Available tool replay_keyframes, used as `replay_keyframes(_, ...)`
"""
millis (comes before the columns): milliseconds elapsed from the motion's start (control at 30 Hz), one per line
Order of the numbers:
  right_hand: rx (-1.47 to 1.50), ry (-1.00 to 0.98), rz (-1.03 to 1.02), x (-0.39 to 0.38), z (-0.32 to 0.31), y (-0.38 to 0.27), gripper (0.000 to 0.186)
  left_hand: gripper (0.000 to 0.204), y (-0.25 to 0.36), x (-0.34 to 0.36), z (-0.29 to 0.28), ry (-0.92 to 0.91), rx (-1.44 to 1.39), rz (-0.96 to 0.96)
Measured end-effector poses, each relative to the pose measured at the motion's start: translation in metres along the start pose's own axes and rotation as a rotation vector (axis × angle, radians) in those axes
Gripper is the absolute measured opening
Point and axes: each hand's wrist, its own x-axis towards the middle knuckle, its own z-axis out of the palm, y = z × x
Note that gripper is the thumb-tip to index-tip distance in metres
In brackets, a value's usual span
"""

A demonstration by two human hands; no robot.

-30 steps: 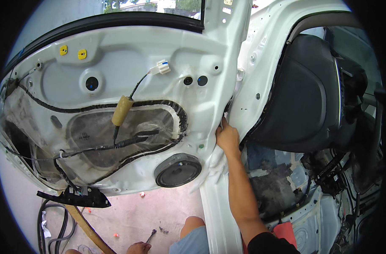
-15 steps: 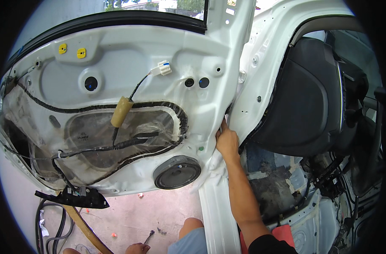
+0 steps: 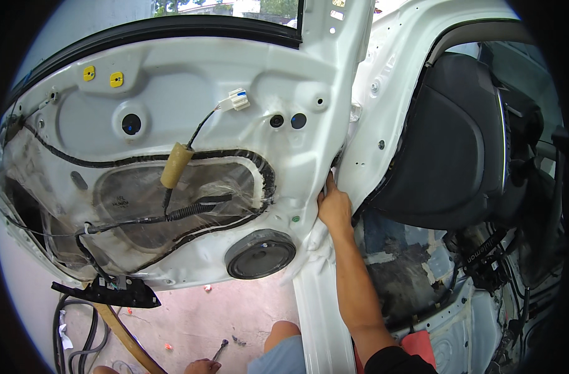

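Observation:
My right hand (image 3: 333,204) reaches into the narrow gap between the white car door (image 3: 309,162) and the door pillar (image 3: 376,156), its fingers bent and tips hidden, so what they grip is unclear. My left hand (image 3: 202,365) is low at the bottom edge, closed on a slim metal tool (image 3: 219,350) with a dark tip. On the stripped door are a round speaker (image 3: 259,254), a wiring harness (image 3: 135,222), a white connector (image 3: 237,100) on a lead with a tan foam sleeve (image 3: 177,165), and clear plastic sheeting.
A dark seat (image 3: 434,143) and stripped car floor (image 3: 396,274) lie right of the sill (image 3: 322,324). Below the door are a black trim piece (image 3: 119,293), a wooden bar (image 3: 125,330), coiled hoses (image 3: 78,336) and scattered small pieces on pale ground (image 3: 178,318). My bare knee (image 3: 279,333) is low centre.

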Motion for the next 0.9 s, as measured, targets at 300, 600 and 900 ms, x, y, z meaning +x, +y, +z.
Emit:
replay_keyframes(300, -0.02, -0.038, -0.02, 0.001, -0.007, -0.001, 0.065, 0.043, 0.006, -0.002, -0.004, 0.061, -0.093, 0.092)
replay_keyframes(600, -0.135, -0.129, -0.037, 0.008, -0.011, 0.001, 0.059, 0.043, 0.003, -0.011, 0.001, 0.048, -0.088, 0.119)
replay_keyframes(900, -0.07, -0.143, -0.04, 0.011, -0.019, 0.001, 0.054, 0.044, -0.011, 0.0, 0.007, -0.009, 0.016, -0.002)
